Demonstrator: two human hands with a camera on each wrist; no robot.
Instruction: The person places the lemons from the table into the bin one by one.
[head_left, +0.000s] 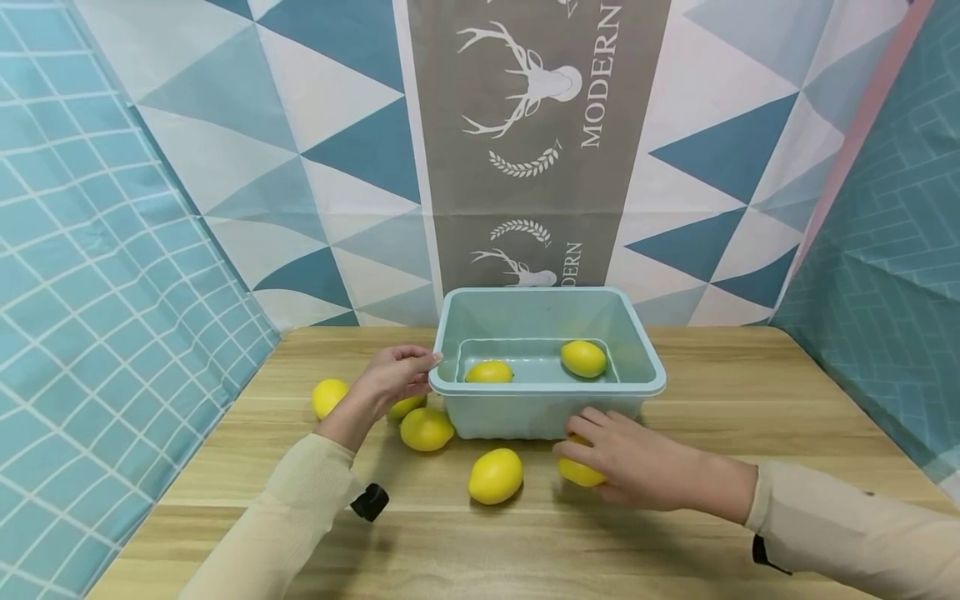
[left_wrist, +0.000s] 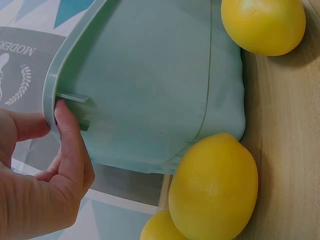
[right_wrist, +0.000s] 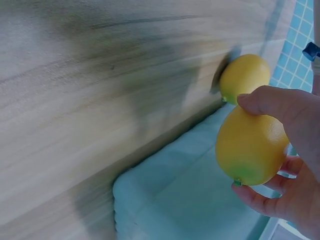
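A pale blue-green plastic basin (head_left: 547, 402) stands near the back of the table with two lemons inside, one lemon (head_left: 489, 372) at left and another lemon (head_left: 583, 358) at right. My left hand (head_left: 390, 375) pinches the basin's left rim between thumb and fingers, as the left wrist view also shows. In front of the basin, my right hand (head_left: 637, 458) grips a lemon (right_wrist: 252, 145) with thumb and fingers around it, just off the table. Between the hands a loose lemon (head_left: 496, 476) lies on the wood.
By the basin's left side lies a lemon (head_left: 427, 429), with another lemon (head_left: 406, 406) partly hidden behind my left hand. Farther left sits one more lemon (head_left: 330, 398). The wooden table (head_left: 720, 375) meets a patterned back wall (head_left: 360, 167) and tiled side sheets.
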